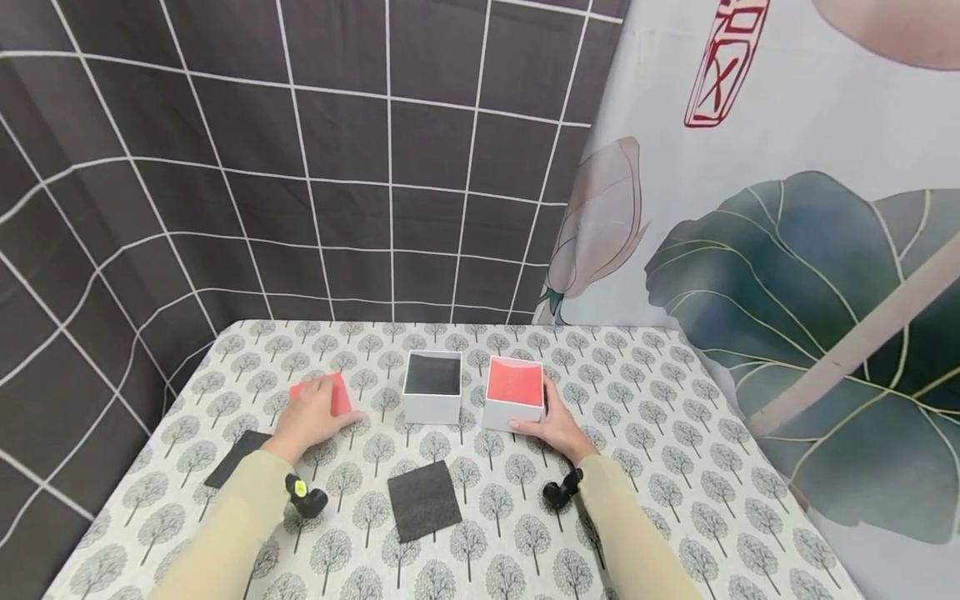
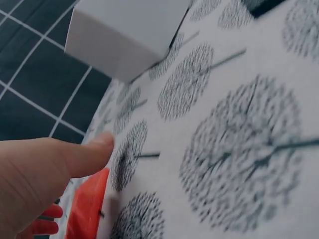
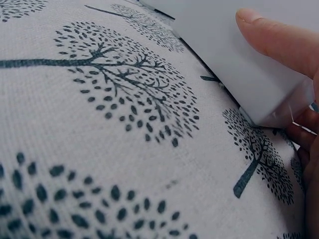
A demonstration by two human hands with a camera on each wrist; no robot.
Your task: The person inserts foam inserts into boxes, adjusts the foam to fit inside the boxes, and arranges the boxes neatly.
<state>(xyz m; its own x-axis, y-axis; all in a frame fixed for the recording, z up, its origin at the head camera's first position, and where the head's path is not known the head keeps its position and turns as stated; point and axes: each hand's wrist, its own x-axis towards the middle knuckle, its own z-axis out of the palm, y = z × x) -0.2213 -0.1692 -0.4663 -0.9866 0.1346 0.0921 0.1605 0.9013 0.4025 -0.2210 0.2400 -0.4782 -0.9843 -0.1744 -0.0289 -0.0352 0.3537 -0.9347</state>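
On the left, my left hand (image 1: 311, 419) lies over a thin red square (image 1: 340, 395), fingers on top of it and thumb stretched out to the side. The left wrist view shows the straight thumb apart from the red square (image 2: 87, 206); the fingers' contact is partly hidden. My right hand (image 1: 557, 425) grips a white open-topped box (image 1: 512, 415) by its near right corner, with the thumb on the front and the fingers around the right side. Red squares (image 1: 514, 382) fill that box. In the right wrist view the thumb presses the white wall (image 3: 234, 64).
Left of it stands a second white box (image 1: 432, 409) holding black squares (image 1: 432, 375). One loose black square (image 1: 425, 501) lies front centre on the tree-print tablecloth (image 1: 517, 542), another black piece (image 1: 236, 458) beside my left forearm. Curtains hang behind and at the right.
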